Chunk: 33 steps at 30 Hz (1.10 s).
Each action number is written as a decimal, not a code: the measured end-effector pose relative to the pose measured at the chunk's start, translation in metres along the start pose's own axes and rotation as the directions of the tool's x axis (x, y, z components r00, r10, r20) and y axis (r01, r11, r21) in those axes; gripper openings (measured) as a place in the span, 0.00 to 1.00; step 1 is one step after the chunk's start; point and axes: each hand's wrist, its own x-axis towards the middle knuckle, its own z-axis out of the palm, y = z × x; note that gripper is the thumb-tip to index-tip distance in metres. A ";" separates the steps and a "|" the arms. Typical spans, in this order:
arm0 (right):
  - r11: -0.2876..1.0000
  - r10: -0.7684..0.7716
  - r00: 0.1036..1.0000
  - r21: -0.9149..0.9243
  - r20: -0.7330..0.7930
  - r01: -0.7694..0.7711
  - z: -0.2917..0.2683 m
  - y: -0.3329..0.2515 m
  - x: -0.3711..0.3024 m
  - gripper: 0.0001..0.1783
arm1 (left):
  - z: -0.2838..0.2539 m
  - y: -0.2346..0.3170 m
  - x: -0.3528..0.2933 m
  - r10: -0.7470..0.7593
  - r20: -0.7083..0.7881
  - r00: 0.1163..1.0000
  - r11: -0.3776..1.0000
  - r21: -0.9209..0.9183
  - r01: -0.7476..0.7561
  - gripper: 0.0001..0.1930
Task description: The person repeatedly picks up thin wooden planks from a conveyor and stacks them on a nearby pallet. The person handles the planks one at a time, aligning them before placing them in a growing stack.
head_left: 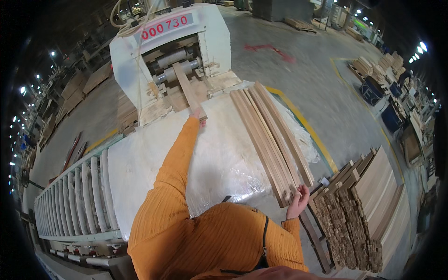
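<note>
- The wooden slat (186, 86) lies lengthwise on the bench (154, 158), its far end already between the rollers in the mouth of the white machine (214, 37), its near end under your left hand (198, 114).
- Your left hand rests on that near end with the arm stretched out; you cannot tell from here whether the fingers are curled round the end or only pressing on it.
- Keep the slat in line with the rollers (179, 65) and push along its length, not sideways, so it does not skew at the opening.
- Keep your fingers on the tail of the slat and well back from the opening; the long orange sleeve (175, 158) runs close to the feed line, so mind the cuff.
- Your right hand (298, 200) sits at the near ends of the stack of slats (270, 140) on the right side of the bench, fingers loosely bent and touching the ends, not clamped on any one piece.
- The bench top is covered with crinkled clear plastic sheet (224, 163); watch that it does not ride up under the slat.
- A roller conveyor (74, 196) runs along your left.
- A large pile of cut wood (368, 205) stands on the floor to your right, just beside the bench.
</note>
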 end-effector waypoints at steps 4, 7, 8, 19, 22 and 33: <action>0.992 0.019 0.996 0.122 0.088 -0.030 -0.012 -0.002 -0.011 0.14 | 0.008 -0.011 -0.030 0.035 -0.045 0.998 0.999 0.016 -0.035 0.31; 0.985 0.066 0.986 0.147 0.152 -0.089 -0.028 -0.002 -0.021 0.14 | 0.015 -0.018 -0.048 0.032 -0.048 0.998 0.999 0.018 -0.031 0.31; 0.991 0.081 0.986 0.097 0.144 -0.095 -0.033 -0.002 -0.024 0.13 | 0.017 -0.021 -0.053 -0.003 -0.080 0.997 1.000 0.028 0.006 0.31; 0.966 0.208 0.904 0.066 0.372 -0.250 -0.076 -0.017 -0.062 0.13 | 0.044 -0.153 -0.146 -0.084 0.164 0.983 0.996 -0.024 0.089 0.25; 0.952 0.284 0.817 -0.049 0.502 -0.301 -0.077 -0.019 -0.069 0.14 | 0.057 -0.204 -0.193 -0.187 0.185 0.965 0.930 -0.281 0.235 0.26; 0.451 0.639 -0.061 -0.438 0.767 -0.778 -0.021 0.002 -0.088 0.30 | 0.070 -0.315 -0.403 -0.372 0.852 0.369 0.646 -0.048 0.762 0.44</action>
